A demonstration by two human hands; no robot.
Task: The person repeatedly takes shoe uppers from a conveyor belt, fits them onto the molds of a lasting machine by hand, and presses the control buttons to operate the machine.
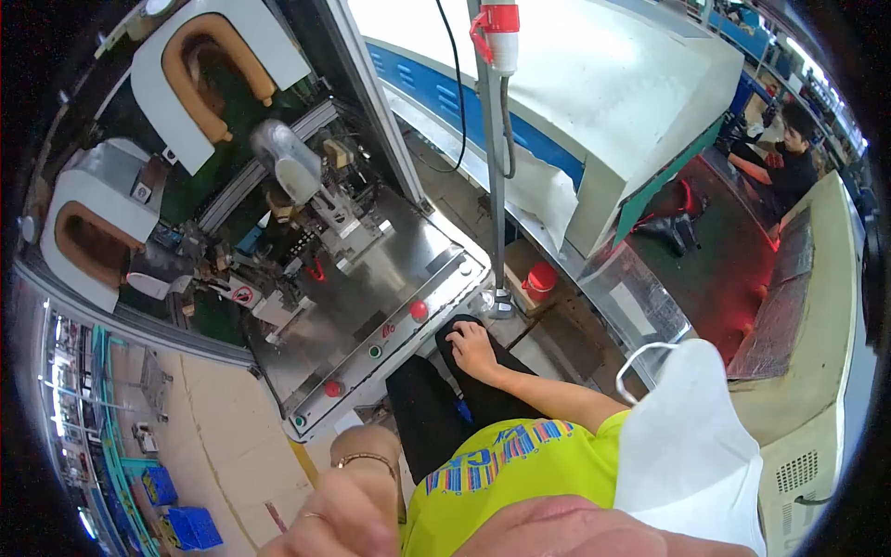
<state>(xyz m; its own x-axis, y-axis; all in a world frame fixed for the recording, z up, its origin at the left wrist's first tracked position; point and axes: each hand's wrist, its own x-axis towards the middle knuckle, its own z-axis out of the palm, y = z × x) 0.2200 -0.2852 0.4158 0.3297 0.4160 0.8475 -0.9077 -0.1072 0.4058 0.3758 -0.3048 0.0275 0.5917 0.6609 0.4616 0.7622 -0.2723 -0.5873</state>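
Note:
My right hand point(473, 350) rests on my dark-trousered knee, its fingers a little apart and nothing visible in them. Close to the camera at the bottom left is my left hand point(343, 520), raised, with a ring on one finger and a bracelet at the wrist. Its fingers are bent inward and blurred, and what they hold, if anything, is hidden. A white face mask point(691, 446) with a loop hangs beside my face at the lower right.
Ahead on the left, a machine point(371, 320) has a metal bench, red and green buttons and brown U-shaped pads. A red container point(539, 281) sits beyond my knee. A seated person point(794, 162) is at the far right. Blue bins point(193, 527) stand at the lower left.

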